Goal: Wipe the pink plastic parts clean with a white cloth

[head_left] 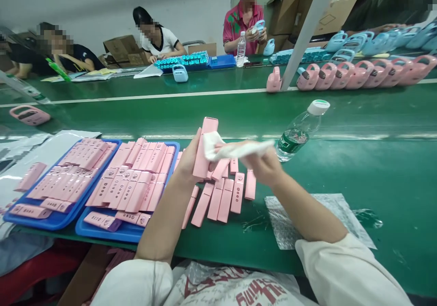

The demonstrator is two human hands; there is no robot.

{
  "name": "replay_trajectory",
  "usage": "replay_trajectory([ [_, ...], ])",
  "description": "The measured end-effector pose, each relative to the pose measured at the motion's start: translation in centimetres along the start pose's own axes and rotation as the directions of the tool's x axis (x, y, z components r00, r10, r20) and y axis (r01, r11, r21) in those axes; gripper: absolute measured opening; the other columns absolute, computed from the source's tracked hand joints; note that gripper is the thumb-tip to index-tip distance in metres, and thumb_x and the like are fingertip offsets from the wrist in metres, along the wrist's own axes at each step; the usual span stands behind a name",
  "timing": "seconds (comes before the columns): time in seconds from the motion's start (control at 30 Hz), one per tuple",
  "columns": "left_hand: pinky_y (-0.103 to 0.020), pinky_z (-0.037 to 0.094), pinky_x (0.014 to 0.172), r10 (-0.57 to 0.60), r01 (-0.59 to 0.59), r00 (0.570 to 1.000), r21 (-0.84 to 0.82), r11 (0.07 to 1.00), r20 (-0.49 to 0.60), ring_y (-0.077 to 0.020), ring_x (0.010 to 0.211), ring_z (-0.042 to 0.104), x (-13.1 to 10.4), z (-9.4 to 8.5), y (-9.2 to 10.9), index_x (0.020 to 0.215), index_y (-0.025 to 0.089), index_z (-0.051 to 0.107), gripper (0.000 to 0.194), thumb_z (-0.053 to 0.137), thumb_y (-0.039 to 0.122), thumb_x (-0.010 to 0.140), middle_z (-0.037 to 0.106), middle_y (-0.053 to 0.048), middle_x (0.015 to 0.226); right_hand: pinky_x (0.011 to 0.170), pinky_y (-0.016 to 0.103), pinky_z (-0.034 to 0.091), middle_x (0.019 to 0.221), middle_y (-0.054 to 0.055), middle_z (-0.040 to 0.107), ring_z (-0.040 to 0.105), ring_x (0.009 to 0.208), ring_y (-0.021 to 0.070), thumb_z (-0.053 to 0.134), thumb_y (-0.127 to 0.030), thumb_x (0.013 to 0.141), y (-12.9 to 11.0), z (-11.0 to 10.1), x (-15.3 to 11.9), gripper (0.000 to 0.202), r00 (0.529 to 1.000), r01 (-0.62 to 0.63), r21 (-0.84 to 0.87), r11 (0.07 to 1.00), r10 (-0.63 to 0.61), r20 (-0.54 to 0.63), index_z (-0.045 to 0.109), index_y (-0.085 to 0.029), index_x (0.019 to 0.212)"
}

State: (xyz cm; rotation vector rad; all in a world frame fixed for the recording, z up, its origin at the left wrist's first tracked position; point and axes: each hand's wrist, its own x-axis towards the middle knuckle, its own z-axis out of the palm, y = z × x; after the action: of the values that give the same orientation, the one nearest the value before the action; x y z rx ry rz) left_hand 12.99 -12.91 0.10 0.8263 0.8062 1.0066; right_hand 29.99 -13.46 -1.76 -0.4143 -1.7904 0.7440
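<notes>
My left hand (188, 159) is closed round a flat pink plastic piece (205, 149), held tilted above the table. A white cloth (242, 149) is gripped in my right hand (264, 164), and its left end lies against the face of the piece. The fingers of the right hand are partly hidden by the cloth. Below both hands, several similar pink pieces (225, 201) lie loose on the green table. Left of my forearm, a blue tray (102, 234) carries many more of them in rows, some with dark round marks.
Another loaded blue tray (51, 224) stands farther left. A water bottle (297, 133) is beyond my right hand, and a bubble-wrap sheet (283, 224) lies under that forearm. Across the green table, pink handled cases (336, 76) line up near a slanted post (307, 33); several people sit behind.
</notes>
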Motion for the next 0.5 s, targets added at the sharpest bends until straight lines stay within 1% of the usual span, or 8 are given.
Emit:
replay_trajectory([
  [0.03,-0.020,0.031,0.028,0.004,-0.002,0.998,-0.033,0.999,0.059,-0.0101,0.031,0.043,-0.1,-0.1,0.3,0.078,0.014,0.059,0.044,0.039,0.052,0.090,0.049,0.002,0.045,0.074,0.035,0.058,0.085,0.004,0.072,0.069,0.082,0.0184,0.040,-0.051,0.093,0.1,-1.1,0.3,0.042,0.982,-0.120,0.030,0.992,0.123,-0.147,0.068,-0.020,0.090],
  [0.1,-0.018,0.030,0.030,0.039,-0.029,0.984,-0.061,0.998,0.175,-0.0088,0.031,0.044,-0.6,0.1,0.7,0.079,0.014,0.059,0.039,0.042,0.048,0.089,0.048,0.003,0.045,0.059,0.029,0.055,0.072,0.001,0.067,0.065,0.066,0.0154,0.055,-0.056,0.084,0.1,-3.5,0.9,0.041,0.851,-0.299,0.076,0.951,0.302,-0.431,0.067,-0.017,0.082],
  [0.17,-0.017,0.031,0.032,0.061,-0.053,0.966,-0.040,0.998,0.253,-0.0084,0.033,0.045,-1.1,0.5,0.7,0.085,0.013,0.060,0.038,0.044,0.047,0.089,0.048,0.003,0.046,0.059,0.028,0.053,0.070,0.001,0.064,0.063,0.065,0.0142,0.063,-0.059,0.076,-0.4,-5.9,1.4,0.045,0.715,-0.310,0.070,0.948,0.281,-0.640,0.067,-0.014,0.079],
  [0.27,-0.018,0.034,0.035,0.052,-0.074,0.973,0.095,0.993,0.223,-0.0086,0.037,0.045,-2.2,0.6,0.1,0.102,0.015,0.056,0.043,0.042,0.053,0.088,0.050,0.004,0.053,0.067,0.030,0.052,0.074,0.003,0.066,0.064,0.073,0.0144,0.061,-0.064,0.072,-1.6,-9.7,1.2,0.050,0.458,-0.176,-0.207,0.962,-0.106,-0.883,0.068,-0.015,0.077],
  [0.37,-0.022,0.046,0.049,0.002,-0.047,0.995,0.457,0.888,0.097,-0.0122,0.057,0.058,-3.8,0.2,-1.1,0.121,0.022,0.043,0.044,0.053,0.045,0.085,0.060,-0.001,0.081,0.077,0.035,0.047,0.084,0.002,0.072,0.067,0.090,0.0184,0.047,-0.067,0.075,-2.1,-13.4,0.3,0.053,0.167,-0.258,-0.580,0.773,-0.556,-0.814,0.071,-0.021,0.086],
  [0.4,-0.025,0.050,0.058,-0.002,-0.043,0.997,0.614,0.788,0.073,-0.0148,0.070,0.061,-4.3,0.2,-1.7,0.126,0.024,0.039,0.048,0.054,0.041,0.084,0.061,-0.004,0.094,0.081,0.037,0.045,0.089,0.002,0.073,0.067,0.094,0.0202,0.044,-0.067,0.076,-2.0,-14.3,0.0,0.055,0.154,-0.324,-0.647,0.690,-0.636,-0.756,0.071,-0.021,0.092],
  [0.43,-0.029,0.051,0.067,-0.003,-0.051,0.998,0.759,0.648,0.070,-0.0180,0.082,0.063,-4.8,0.2,-2.4,0.130,0.025,0.036,0.051,0.054,0.039,0.085,0.059,-0.007,0.106,0.083,0.038,0.044,0.093,0.004,0.073,0.066,0.097,0.0218,0.042,-0.065,0.079,-1.7,-15.0,-0.2,0.057,0.204,-0.391,-0.687,0.613,-0.670,-0.713,0.071,-0.020,0.098],
  [0.5,-0.036,0.051,0.078,-0.021,-0.077,0.996,0.947,0.310,0.088,-0.0236,0.095,0.061,-5.4,0.4,-4.1,0.135,0.023,0.036,0.050,0.049,0.035,0.088,0.052,-0.013,0.121,0.084,0.038,0.045,0.099,0.010,0.072,0.066,0.097,0.0244,0.044,-0.055,0.087,-0.9,-15.4,-0.2,0.053,0.443,-0.510,-0.717,0.475,-0.569,-0.693,0.069,-0.013,0.107],
])
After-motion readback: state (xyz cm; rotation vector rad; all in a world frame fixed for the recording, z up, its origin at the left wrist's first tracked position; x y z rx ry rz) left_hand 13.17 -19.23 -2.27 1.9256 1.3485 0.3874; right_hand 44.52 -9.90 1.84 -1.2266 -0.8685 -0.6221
